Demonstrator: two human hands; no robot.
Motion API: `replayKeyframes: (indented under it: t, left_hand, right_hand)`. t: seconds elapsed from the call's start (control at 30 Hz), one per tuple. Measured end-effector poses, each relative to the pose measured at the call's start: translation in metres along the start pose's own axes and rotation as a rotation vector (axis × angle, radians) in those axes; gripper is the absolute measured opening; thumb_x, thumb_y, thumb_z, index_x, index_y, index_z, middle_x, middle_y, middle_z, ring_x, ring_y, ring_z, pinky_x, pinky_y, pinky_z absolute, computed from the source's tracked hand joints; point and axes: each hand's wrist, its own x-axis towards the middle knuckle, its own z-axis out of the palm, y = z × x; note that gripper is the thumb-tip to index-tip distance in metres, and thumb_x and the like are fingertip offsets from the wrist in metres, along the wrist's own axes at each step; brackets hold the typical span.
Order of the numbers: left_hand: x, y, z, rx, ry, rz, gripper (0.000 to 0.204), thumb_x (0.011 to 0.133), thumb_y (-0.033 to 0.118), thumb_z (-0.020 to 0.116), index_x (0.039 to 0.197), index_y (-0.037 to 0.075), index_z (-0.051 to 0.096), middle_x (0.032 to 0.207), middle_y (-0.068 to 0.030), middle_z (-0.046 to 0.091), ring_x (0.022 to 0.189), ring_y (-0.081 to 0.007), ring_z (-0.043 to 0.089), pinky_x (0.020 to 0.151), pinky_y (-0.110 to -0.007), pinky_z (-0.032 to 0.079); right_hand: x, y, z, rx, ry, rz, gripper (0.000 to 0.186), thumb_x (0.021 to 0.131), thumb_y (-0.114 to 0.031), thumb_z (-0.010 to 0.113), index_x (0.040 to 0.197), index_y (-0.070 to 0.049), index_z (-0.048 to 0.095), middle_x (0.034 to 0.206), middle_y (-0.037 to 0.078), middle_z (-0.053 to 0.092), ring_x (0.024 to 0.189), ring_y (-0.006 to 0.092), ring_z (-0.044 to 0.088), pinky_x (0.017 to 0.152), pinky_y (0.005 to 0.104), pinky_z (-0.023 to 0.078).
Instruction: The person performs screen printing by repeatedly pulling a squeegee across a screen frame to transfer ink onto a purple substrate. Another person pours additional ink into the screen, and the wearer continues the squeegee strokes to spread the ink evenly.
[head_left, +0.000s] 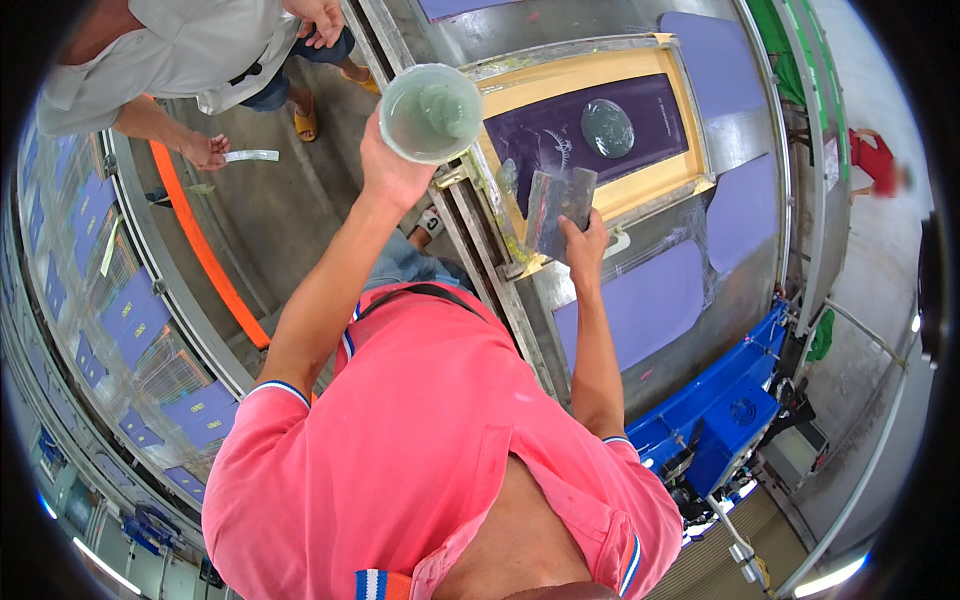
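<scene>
My left hand [392, 178] grips a translucent plastic tub [428, 145] with pale greenish gel-like stuff inside, held up beside the near left corner of a screen-printing frame [640, 207]. In my right hand [588, 238] is a flat, dark scraper blade [556, 205], over the frame's near edge. Inside the yellow border the printing area [548, 125] is dark purple with a white pattern. A rounded, shiny puddle of the gel [608, 128] lies on it. Whether the blade touches the frame cannot be seen.
Purple sheets [640, 300] lie on the metal table around the frame. At the upper left a person [190, 50] in a pale shirt holds a white strip [252, 156]. An orange band [205, 240] runs beside another long table at left. Blue machinery [735, 415] stands at lower right.
</scene>
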Motion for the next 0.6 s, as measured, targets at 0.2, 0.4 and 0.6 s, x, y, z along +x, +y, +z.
replayKeyframes:
  t: [0.2, 0.4, 0.6]
  left_hand:
    - [-0.01, 0.006, -0.024, -0.01, 0.033, 0.019, 0.05, 0.101, 0.04, 0.033, 0.139, 0.013, 0.052, 0.142, -0.0085, 0.053, 0.131, -0.0304, 0.049, 0.109, -0.053, 0.04]
    - [-0.016, 0.009, -0.03, -0.018, 0.086, 0.023, 0.048, 0.101, 0.039, 0.032, 0.136, 0.013, 0.054, 0.14, -0.0064, 0.054, 0.129, -0.0288, 0.051, 0.107, -0.049, 0.041]
    - [-0.011, 0.011, -0.035, -0.015, 0.074, 0.041, 0.051, 0.101, 0.041, 0.034, 0.14, 0.013, 0.051, 0.144, -0.0089, 0.051, 0.133, -0.0314, 0.048, 0.11, -0.054, 0.038]
  right_hand:
    - [0.053, 0.002, 0.033, 0.137, -0.108, 0.018, 0.033, 0.075, -0.016, 0.073, 0.101, 0.003, 0.067, 0.091, 0.019, 0.071, 0.082, 0.0272, 0.067, 0.077, 0.0379, 0.05]
    - [0.111, -0.04, 0.066, -0.001, -0.289, -0.147, 0.031, 0.075, -0.016, 0.074, 0.099, 0.002, 0.068, 0.088, 0.017, 0.072, 0.081, 0.0271, 0.067, 0.076, 0.0375, 0.05]
    - [0.142, -0.061, 0.081, 0.095, -0.524, -0.045, 0.026, 0.078, -0.009, 0.071, 0.102, 0.001, 0.069, 0.088, 0.011, 0.072, 0.081, 0.0208, 0.068, 0.073, 0.0363, 0.051]
